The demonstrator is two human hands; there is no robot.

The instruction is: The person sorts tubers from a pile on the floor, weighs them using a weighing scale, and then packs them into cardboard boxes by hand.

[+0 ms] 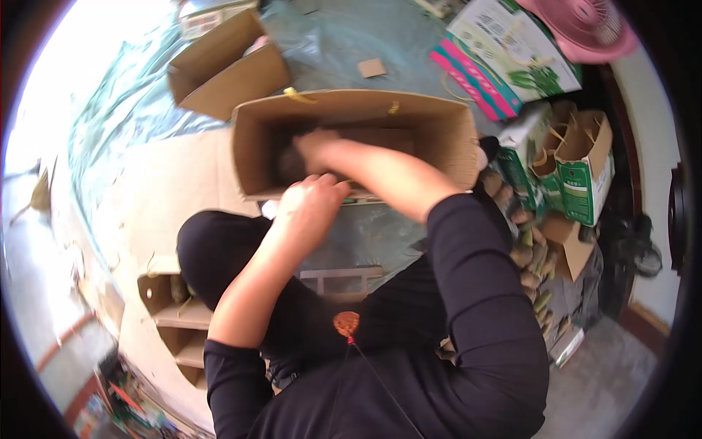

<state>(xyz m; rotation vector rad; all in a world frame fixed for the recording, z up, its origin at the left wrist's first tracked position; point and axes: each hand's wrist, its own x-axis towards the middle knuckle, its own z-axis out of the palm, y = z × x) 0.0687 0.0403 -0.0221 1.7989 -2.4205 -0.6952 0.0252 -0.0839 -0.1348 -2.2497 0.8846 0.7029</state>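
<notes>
A long open cardboard box [439, 128] stands in front of me, with yellow ties [296, 96] at its far rim. The fingers of my left hand [311, 199] are curled over the near rim. Down inside the left end of this box is my right hand [316, 148], smeared by motion. A dark, rounded shape [291, 164] lies in shadow beside it; I cannot make out what it is, or whether the hand grips it.
A smaller open cardboard box [230, 66] sits beyond on plastic sheeting. Root-like vegetables [537, 256] lie in a pile at my right, near green-and-white cartons [578, 183]. At the lower left is a cardboard holder with compartments [183, 314]. A pink fan [585, 25] is at the far right.
</notes>
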